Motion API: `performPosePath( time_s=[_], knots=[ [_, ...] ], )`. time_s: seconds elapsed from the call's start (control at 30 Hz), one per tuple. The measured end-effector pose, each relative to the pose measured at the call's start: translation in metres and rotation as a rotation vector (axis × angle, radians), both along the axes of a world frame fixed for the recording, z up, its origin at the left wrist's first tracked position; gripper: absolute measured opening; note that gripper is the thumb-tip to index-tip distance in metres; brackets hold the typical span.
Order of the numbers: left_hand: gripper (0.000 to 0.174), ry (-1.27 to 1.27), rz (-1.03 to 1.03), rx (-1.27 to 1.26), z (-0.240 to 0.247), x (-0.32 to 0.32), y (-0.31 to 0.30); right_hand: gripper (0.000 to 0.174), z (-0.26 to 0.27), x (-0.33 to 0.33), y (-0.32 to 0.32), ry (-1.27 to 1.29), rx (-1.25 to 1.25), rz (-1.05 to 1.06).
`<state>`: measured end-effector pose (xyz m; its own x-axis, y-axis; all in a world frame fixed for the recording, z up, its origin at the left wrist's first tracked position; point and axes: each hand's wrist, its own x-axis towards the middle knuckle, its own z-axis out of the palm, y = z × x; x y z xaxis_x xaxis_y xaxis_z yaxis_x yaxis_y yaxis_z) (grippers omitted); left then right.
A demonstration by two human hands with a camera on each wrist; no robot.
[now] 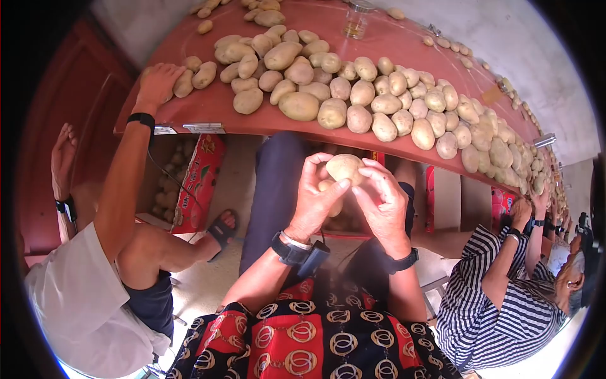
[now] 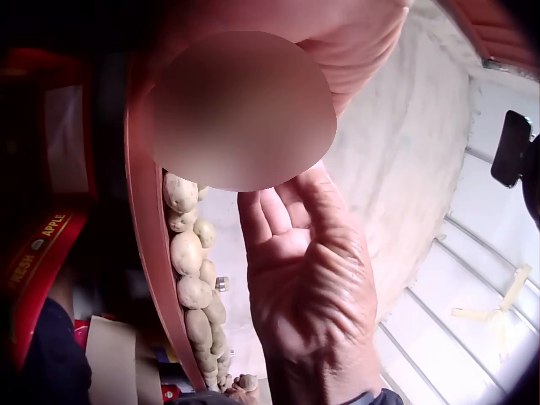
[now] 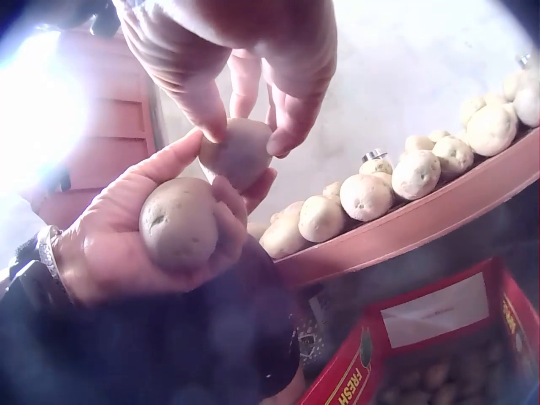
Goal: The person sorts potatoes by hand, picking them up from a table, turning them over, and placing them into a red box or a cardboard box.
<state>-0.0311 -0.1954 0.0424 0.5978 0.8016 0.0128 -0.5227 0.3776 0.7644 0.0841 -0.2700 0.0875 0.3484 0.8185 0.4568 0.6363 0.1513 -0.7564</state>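
Note:
Both hands meet above the lap in the head view. The left hand [image 1: 315, 197] curls round one potato [image 3: 179, 223] in its palm, while its fingertips touch a second potato [image 1: 345, 168]. That second potato is pinched by the thumb and fingers of the right hand [image 1: 386, 205], as the right wrist view also shows, with the right hand [image 3: 253, 42] reaching from above. In the left wrist view a large blurred rounded shape [image 2: 245, 110] covers part of the left hand, and the right hand [image 2: 312, 295] is below it.
Many potatoes [image 1: 363, 93] lie along the red table [image 1: 183, 114]. Red cartons [image 1: 201, 183] stand under it, one holding potatoes. A glass jar [image 1: 356, 19] stands at the back. A person at the left rests a hand [image 1: 161, 82] by potatoes; people in striped clothing [image 1: 505, 316] sit at the right.

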Motion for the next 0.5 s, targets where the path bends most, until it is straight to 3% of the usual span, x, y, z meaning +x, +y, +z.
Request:
performPosePath(
  time_s=[0.27,0.37,0.5],
  knots=[
    [0.053,-0.036,-0.014,0.002,-0.002,-0.002,0.004,0.034,-0.015,-0.001,0.003,0.179,0.019,0.013],
    [0.049,-0.024,0.013,0.038,-0.002,-0.001,0.003,0.035,-0.008,-0.005,0.003,0.054,0.014,-0.021],
    [0.047,-0.019,0.042,0.024,-0.002,-0.001,0.002,0.035,-0.019,-0.009,0.004,0.068,0.036,-0.057]
  ],
)
